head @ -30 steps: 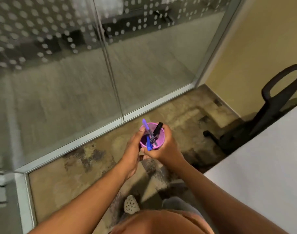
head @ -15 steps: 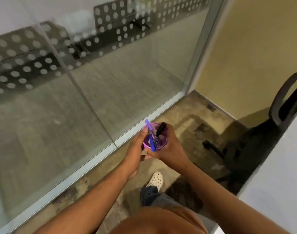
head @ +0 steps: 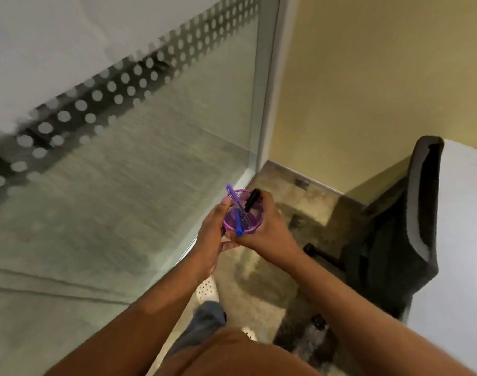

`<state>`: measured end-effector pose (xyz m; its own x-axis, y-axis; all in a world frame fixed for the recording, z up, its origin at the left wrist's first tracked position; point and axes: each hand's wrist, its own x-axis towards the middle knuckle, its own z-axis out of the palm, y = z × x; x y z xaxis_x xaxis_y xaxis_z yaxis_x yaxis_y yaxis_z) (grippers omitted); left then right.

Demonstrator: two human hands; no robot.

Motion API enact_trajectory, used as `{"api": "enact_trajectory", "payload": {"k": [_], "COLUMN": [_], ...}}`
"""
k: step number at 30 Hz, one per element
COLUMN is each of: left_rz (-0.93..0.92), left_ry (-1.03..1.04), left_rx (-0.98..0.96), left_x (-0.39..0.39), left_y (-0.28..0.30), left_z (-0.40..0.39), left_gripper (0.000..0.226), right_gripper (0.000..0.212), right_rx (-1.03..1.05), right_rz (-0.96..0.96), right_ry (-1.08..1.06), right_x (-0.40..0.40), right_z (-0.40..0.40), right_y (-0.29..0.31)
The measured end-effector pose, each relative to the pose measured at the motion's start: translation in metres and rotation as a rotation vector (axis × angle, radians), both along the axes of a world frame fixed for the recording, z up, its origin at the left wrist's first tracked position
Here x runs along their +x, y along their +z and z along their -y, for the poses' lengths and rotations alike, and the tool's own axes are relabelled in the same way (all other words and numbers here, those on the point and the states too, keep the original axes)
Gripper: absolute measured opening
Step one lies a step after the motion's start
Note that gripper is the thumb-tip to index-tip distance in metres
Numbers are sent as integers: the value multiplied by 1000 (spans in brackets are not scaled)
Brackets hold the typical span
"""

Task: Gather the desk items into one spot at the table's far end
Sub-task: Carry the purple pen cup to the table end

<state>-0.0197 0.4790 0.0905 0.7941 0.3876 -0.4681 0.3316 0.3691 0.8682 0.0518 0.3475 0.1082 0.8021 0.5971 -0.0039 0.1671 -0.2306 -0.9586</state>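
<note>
Purple mesh pen cup held mid-air betw. both hands, over floor, well apart from white table at right edge. Left hand curled round cup's left wall, thumb at rim; right hand wrapped round right wall. Inside: blue pen, purple pen, black marker, all tilted. Glass partition close on left; dark office chair betw. person & table, tucked against table edge. Bare floor strip ahead.

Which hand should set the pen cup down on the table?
Right, probably. The right hand wraps the pen cup on the side facing the table; the left hand is farther away.
</note>
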Motion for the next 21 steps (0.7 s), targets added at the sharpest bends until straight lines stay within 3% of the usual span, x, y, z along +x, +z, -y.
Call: {"api": "enact_trajectory", "payload": {"k": [5, 11, 15, 21], "left_rz": [27, 49, 106, 157], "left_ry": [-124, -211, -312, -478], "left_rx": [1, -24, -19, -58], "left_x": [106, 235, 306, 389], "left_y": [-11, 4, 17, 34], "left_z": [-28, -53, -49, -23], "left_gripper": [62, 58, 53, 60], "right_gripper": [95, 89, 98, 92], "right_rx": [-27, -80, -98, -83], "right_rz": [-51, 23, 53, 41], "right_ry": [-144, -317, -419, -594], "right_x": [84, 187, 244, 308], "right_z": [-20, -51, -54, -29], "right_y": [-5, 14, 24, 33]}}
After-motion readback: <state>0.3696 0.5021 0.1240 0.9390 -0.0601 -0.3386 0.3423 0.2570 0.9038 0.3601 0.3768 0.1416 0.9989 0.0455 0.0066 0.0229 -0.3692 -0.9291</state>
